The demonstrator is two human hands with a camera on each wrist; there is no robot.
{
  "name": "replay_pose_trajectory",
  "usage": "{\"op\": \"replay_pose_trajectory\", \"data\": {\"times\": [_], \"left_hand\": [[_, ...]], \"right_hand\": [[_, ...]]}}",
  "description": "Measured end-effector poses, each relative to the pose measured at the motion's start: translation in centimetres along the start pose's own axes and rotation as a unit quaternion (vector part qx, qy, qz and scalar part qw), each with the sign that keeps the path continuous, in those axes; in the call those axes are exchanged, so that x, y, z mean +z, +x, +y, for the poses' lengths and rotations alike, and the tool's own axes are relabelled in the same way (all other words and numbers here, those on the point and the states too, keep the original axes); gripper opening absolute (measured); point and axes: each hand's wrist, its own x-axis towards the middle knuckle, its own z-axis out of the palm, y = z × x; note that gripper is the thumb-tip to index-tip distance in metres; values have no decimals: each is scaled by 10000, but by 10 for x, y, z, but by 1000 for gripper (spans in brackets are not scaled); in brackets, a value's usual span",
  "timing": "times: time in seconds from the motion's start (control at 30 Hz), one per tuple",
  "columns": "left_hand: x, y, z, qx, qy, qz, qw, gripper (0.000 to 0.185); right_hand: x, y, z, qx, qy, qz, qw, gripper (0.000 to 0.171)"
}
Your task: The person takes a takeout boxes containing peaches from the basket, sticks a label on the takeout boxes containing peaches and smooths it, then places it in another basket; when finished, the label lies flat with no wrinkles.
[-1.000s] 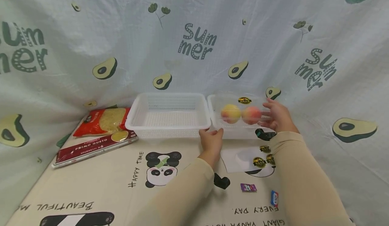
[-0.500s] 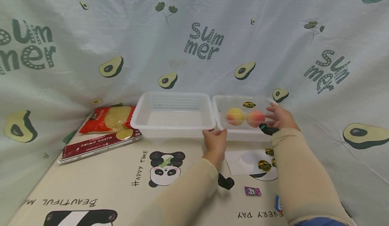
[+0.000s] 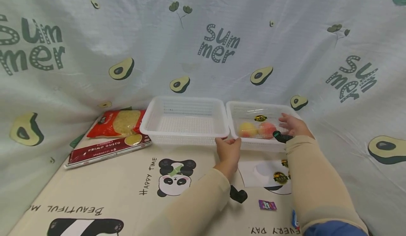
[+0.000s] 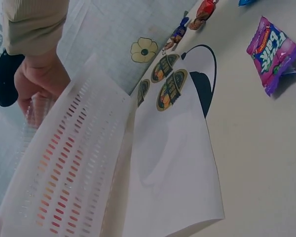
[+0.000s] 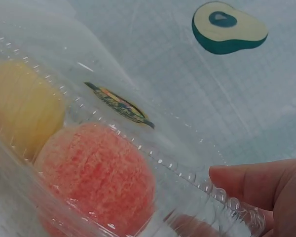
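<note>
My right hand (image 3: 293,125) grips the right end of a clear plastic fruit box (image 5: 187,143). Inside the box sit a yellow-red peach (image 3: 248,129) and a redder peach (image 5: 96,180); a dark oval sticker (image 3: 260,118) marks its lid. The box lies low within the right white basket (image 3: 258,145), tilted. At the near corners where the two baskets meet, my left hand (image 3: 229,155) has thumb and fingers spread, fingertips right at the rims. The left white basket (image 3: 190,134) holds nothing.
A red pasta bag (image 3: 104,125) and a spaghetti pack (image 3: 108,149) lie at left. In front of the right basket is a white sheet (image 4: 172,163) with dark stickers. A purple candy packet (image 3: 267,205) and a blue packet (image 3: 295,219) lie nearer. A printed curtain (image 3: 142,45) stands behind.
The fruit box has sunk lower into the right basket with my right hand still on it. My left hand stays at the basket corners. The head view has shifted slightly.
</note>
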Motion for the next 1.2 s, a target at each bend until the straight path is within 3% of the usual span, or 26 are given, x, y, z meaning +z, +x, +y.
{"op": "replay_pose_trajectory", "data": {"times": [0.13, 0.27, 0.37, 0.43, 0.6, 0.67, 0.9, 0.97, 1.2], "left_hand": [[1, -3, 0, 26, -9, -30, 10000, 47], [1, -5, 1, 80, -31, -31, 10000, 46], [1, -7, 0, 88, -63, -38, 9999, 46], [1, -8, -1, 75, -64, -52, 9999, 46], [1, -10, -4, 76, -48, -44, 10000, 45], [1, -11, -4, 96, -54, -33, 9999, 45], [1, -9, 1, 72, -34, -89, 9999, 44], [1, -7, 1, 90, 23, -131, 9999, 45], [-7, 3, -4, 225, 303, -382, 9986, 40]], "right_hand": [[-5, 6, 3, -2, -808, 239, 9964, 60], [-11, 9, 5, 302, -1633, 472, 9850, 67], [-13, 9, 5, 502, -1731, 558, 9820, 65], [-14, 8, 6, 510, -1859, 340, 9806, 64], [-12, 2, 5, 359, -2905, -36, 9562, 75], [-11, 1, 5, 314, -3253, 111, 9450, 76], [-6, 0, 3, 280, -3631, 469, 9301, 68], [-3, 0, 4, 275, -3607, 654, 9300, 66], [-2, -12, 7, 140, -2946, 1057, 9497, 69]]}}
